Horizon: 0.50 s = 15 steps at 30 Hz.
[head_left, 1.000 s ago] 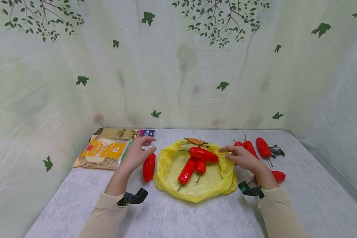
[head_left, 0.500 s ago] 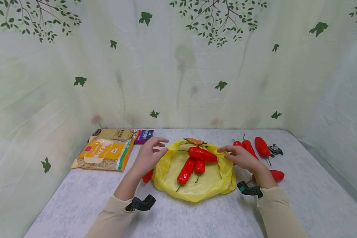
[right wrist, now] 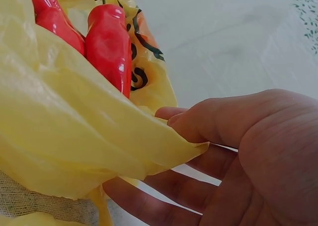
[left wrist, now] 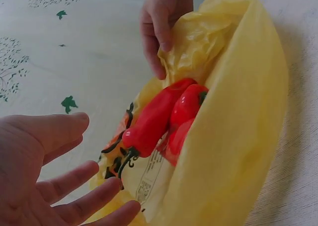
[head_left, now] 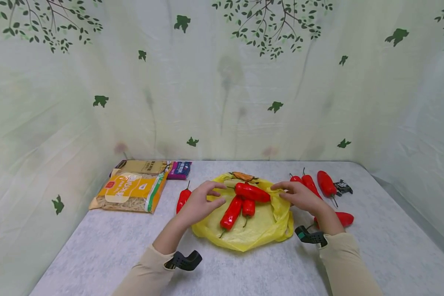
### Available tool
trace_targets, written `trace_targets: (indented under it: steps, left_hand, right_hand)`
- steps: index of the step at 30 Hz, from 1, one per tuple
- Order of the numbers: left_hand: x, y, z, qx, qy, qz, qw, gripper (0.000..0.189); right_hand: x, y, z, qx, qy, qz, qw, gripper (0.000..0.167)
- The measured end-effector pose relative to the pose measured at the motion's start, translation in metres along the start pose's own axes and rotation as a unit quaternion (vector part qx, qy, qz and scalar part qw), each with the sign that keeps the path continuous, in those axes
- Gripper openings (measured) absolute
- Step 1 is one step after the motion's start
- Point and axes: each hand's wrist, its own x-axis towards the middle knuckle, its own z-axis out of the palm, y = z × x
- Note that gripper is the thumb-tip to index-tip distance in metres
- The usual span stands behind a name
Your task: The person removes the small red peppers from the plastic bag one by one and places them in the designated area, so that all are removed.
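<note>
A yellow plastic bag [head_left: 244, 243] lies open on the table, with several red peppers [head_left: 232, 213] inside it. My right hand [head_left: 299, 196] pinches the bag's right edge between thumb and fingers; the right wrist view shows the film [right wrist: 164, 146] caught there. Over the bag's left side hovers my left hand [head_left: 201, 203], its fingers spread and nothing in them. In the left wrist view the peppers [left wrist: 154, 119] lie beyond those fingers [left wrist: 102, 196]. One red pepper [head_left: 183, 198] lies outside the bag, behind the left forearm and partly covered.
Yellow-orange food packets [head_left: 129, 191] and a purple packet [head_left: 179, 169] lie at the back left. On the right are more red peppers [head_left: 326, 183], a small black packet [head_left: 343, 187] and a pepper [head_left: 344, 218] partly behind the right wrist. A leaf-patterned curtain [head_left: 222, 102] encloses the table.
My left hand has moved right and nearer, from beside the packets and the loose pepper to over the bag's left edge. The right hand keeps its pinch in the same place.
</note>
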Motion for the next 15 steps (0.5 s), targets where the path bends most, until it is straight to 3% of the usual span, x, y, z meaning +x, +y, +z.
trace_targets:
  steps: [3,15]
  left_hand:
    - [-0.001,-0.001,0.004,-0.004,-0.015,-0.009,0.9998,0.039]
    - [0.0,-0.005,0.014,-0.02,-0.072,0.007,0.9972,0.042]
  right_hand:
    - [0.001,0.001,0.0,-0.001,0.001,0.003,1.0,0.035]
    - [0.001,0.001,0.0,0.003,0.001,0.009,1.0,0.034]
